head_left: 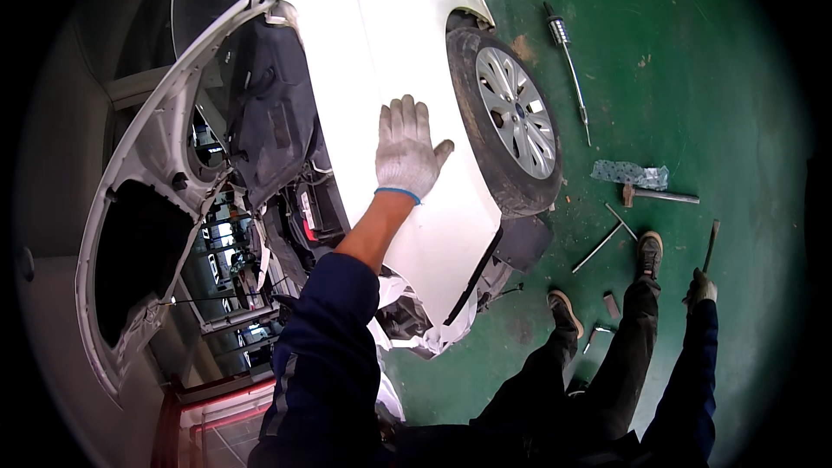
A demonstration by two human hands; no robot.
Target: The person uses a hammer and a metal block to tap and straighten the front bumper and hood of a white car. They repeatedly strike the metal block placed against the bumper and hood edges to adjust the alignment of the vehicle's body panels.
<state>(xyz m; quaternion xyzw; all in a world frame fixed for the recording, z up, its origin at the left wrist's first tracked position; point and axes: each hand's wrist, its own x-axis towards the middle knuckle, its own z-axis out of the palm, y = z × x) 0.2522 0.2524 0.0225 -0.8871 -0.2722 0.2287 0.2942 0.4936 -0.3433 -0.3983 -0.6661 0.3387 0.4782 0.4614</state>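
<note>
My left hand (408, 156), in a whitish work glove with a blue cuff, lies flat on the white car fender (433, 234). Its fingers point away from me and the thumb is spread toward the wheel. Down at my right side, my gloved right hand (700, 289) is closed around a slim metal bar (711, 247). The bar sticks up past the fist, and its lower end is hidden in the grip. Beyond the fender's edge sits the front wheel (517, 113) with a silver multi-spoke rim.
The raised hood (143, 182) stands left over the engine bay (299, 208); the car's front end (407, 316) is damaged. On the green floor lie a slide hammer (568, 65), a crumpled sheet (631, 175), a hammer (663, 196), a T-handle wrench (600, 247) and a small block (611, 304).
</note>
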